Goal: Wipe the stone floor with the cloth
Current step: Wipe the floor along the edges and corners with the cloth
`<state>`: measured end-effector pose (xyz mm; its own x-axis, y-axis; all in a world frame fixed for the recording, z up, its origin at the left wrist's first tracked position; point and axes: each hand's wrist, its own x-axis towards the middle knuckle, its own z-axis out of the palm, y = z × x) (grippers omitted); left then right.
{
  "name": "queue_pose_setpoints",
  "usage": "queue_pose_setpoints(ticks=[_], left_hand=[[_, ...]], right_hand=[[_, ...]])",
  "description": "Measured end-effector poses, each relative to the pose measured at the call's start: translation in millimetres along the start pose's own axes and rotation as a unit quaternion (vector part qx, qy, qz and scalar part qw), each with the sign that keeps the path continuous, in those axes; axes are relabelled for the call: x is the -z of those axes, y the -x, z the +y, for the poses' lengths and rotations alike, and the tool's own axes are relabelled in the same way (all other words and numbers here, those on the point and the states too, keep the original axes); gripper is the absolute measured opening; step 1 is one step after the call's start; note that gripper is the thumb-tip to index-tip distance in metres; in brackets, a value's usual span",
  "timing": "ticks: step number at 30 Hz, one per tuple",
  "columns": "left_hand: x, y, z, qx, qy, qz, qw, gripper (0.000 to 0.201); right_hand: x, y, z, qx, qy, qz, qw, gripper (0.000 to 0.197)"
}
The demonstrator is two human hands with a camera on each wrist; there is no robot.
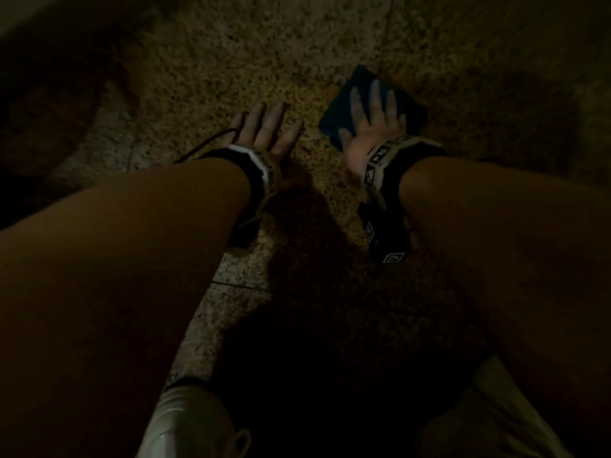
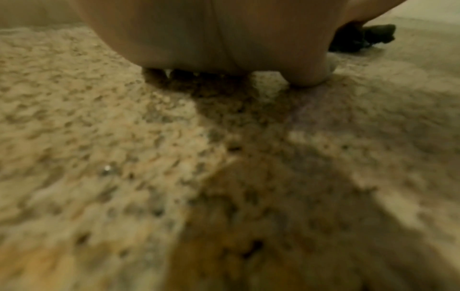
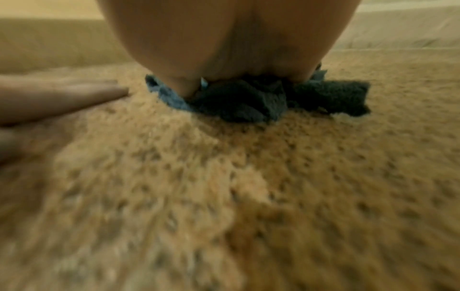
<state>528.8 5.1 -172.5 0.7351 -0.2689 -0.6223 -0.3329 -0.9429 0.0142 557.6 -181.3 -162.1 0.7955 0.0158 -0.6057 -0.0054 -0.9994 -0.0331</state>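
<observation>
A dark blue cloth lies flat on the speckled stone floor. My right hand presses down on it with straight, spread fingers. The right wrist view shows the cloth bunched under my palm. My left hand lies flat on the bare floor to the left of the cloth, fingers straight and holding nothing. In the left wrist view my left palm rests on the floor, and the cloth shows dark at the upper right.
Grout lines cross the stone. A white shoe stands at the bottom edge, and light trousers show at the lower right. Deep shadow covers the floor on the left and between my arms.
</observation>
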Motion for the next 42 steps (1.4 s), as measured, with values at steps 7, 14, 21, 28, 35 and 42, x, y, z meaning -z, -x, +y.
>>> queue_pose_setpoints(ticks=[7, 14, 21, 28, 35, 42], left_hand=[[-2, -4, 1, 0.009, -0.021, -0.003, 1.0, 0.09], [7, 4, 2, 0.008, -0.01, -0.034, 0.999, 0.093], [15, 11, 16, 0.034, 0.003, -0.027, 0.999, 0.105], [14, 11, 37, 0.06, 0.009, -0.046, 0.997, 0.115], [25, 8, 40, 0.091, 0.016, -0.098, 0.991, 0.117], [29, 19, 52, 0.095, 0.03, -0.09, 0.991, 0.106]], right_hand=[[-2, 11, 5, 0.008, 0.008, -0.017, 1.0, 0.061], [-47, 81, 31, -0.021, 0.023, -0.082, 0.996, 0.062], [-49, 84, 35, -0.013, 0.013, -0.066, 0.998, 0.062], [-33, 52, 41, -0.006, -0.017, -0.046, 0.999, 0.061], [0, 7, 48, -0.002, 0.011, -0.026, 1.0, 0.064], [-17, 38, 58, 0.021, 0.017, -0.047, 0.999, 0.063]])
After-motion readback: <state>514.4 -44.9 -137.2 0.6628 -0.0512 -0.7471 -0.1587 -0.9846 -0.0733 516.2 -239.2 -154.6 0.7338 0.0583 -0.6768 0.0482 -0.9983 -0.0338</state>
